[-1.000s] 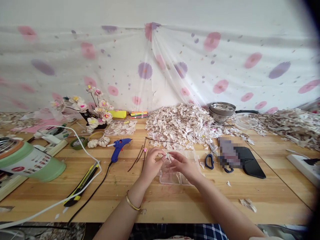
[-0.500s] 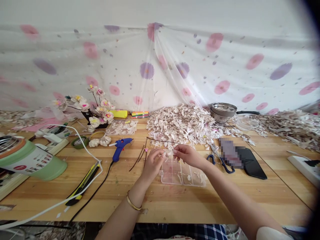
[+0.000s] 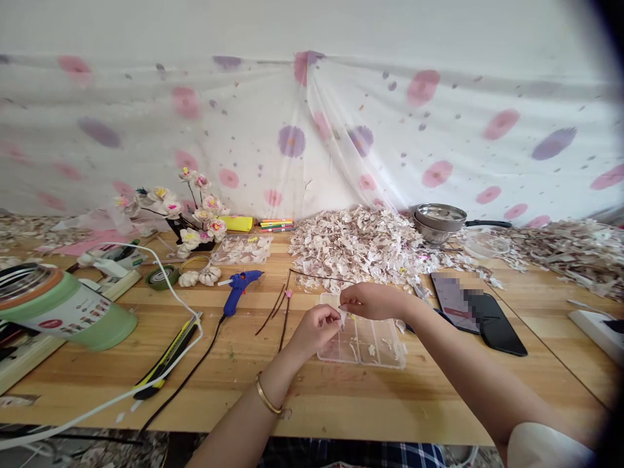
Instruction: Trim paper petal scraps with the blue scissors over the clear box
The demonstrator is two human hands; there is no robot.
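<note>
My left hand [image 3: 314, 329] and my right hand [image 3: 373, 301] meet over a clear plastic compartment box [image 3: 363, 341] on the wooden table [image 3: 312, 396]. Between their pinched fingertips both hold a small whitish petal piece [image 3: 343, 314]. A gold bangle [image 3: 268, 397] sits on my left wrist. Thin brown stems [image 3: 279, 305], one with a pink tip, lie just left of my left hand. A big heap of pale petals [image 3: 363, 247] lies behind the box.
A blue glue gun [image 3: 238, 288] with a black cord lies to the left, next to a yellow utility knife [image 3: 170, 354] and a white cable. A green appliance [image 3: 63, 311] stands far left. Finished paper flowers [image 3: 195, 211], a steel pan [image 3: 436, 220], a black phone [image 3: 492, 318].
My right hand has moved up and to the right, uncovering the clear box, while my left hand dropped slightly. Both keep their pinch on the small piece. The camera view shifted a little.
</note>
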